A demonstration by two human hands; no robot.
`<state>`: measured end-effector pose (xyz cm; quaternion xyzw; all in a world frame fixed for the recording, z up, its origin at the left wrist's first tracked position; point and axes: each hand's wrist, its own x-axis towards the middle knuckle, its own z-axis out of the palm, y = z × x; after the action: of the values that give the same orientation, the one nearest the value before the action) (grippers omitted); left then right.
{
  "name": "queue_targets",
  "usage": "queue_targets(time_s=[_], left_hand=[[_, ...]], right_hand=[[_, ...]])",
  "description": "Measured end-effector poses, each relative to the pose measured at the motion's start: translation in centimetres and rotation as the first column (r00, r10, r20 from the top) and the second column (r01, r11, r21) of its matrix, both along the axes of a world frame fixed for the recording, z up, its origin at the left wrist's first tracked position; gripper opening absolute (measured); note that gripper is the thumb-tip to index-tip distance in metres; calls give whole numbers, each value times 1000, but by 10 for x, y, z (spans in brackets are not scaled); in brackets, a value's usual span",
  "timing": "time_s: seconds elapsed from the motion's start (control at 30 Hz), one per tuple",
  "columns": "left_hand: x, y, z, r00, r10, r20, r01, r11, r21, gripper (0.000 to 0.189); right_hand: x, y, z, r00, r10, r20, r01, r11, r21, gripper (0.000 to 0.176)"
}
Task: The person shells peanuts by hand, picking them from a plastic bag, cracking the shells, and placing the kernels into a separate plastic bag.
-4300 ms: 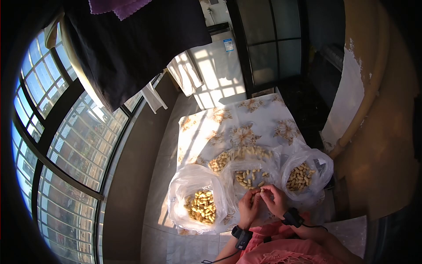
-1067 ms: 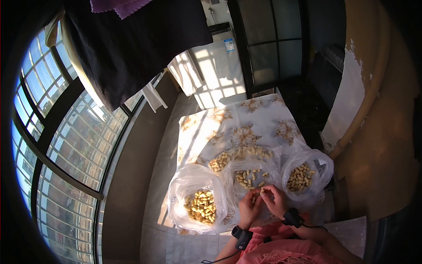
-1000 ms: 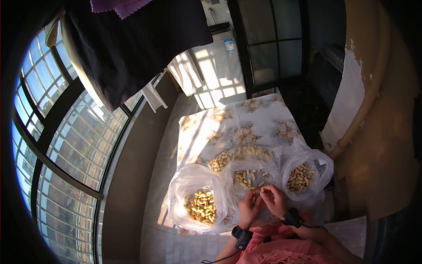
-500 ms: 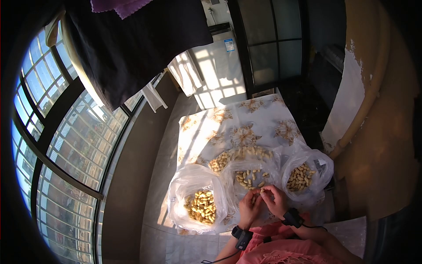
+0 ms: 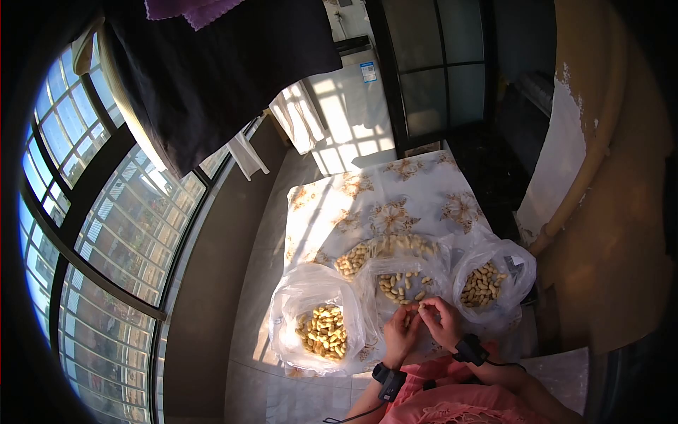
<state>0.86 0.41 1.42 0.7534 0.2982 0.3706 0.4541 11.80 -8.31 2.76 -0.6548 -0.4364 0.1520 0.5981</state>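
Observation:
My left hand [image 5: 400, 333] and my right hand [image 5: 443, 325] meet at the fingertips over the near edge of the middle clear plastic bag [image 5: 367, 286]. Between my right fingertips shows a small pale peanut [image 5: 421, 307]. My left fingers are curled closed beside it, and what lies in them is too small to make out. Unshelled peanuts [image 5: 395, 286] lie in the middle bag just beyond the hands. To the left stands a white plastic bag [image 5: 282, 311] with sunlit peanuts [image 5: 323, 332]. On the right, another plastic bag [image 5: 519, 272] holds more peanuts [image 5: 483, 284].
The bags rest on a table with a flowered cloth [image 5: 392, 212]. Behind them spreads a further pile of peanuts [image 5: 353, 261] under clear plastic. Dark clothing [image 5: 226, 63] hangs overhead at left, beside a barred window [image 5: 134, 219]. A wall pipe [image 5: 586, 177] runs down the right.

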Motion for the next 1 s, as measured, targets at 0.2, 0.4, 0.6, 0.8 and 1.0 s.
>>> queue_targets(time_s=[0.2,0.4,0.6,0.8,1.0], left_hand=[[0,0,1,1000,-2,6,2,1000,-3,22],[0,0,1,1000,-7,17,7,1000,10,22],[-1,-1,4,1000,-15,3,15,1000,-14,21],[-1,0,1,1000,-15,-7,15,1000,-5,21],[-1,0,1,1000,-15,-8,15,1000,-10,21]], right_hand=[[0,-1,2,1000,1,-13,-1,1000,-8,15],[0,0,-1,1000,0,-9,0,1000,-5,16],[-1,0,3,1000,-3,-17,3,1000,-11,16],[-1,1,1,1000,-4,-13,4,1000,-4,15],[-1,1,2,1000,-13,12,13,1000,24,15]])
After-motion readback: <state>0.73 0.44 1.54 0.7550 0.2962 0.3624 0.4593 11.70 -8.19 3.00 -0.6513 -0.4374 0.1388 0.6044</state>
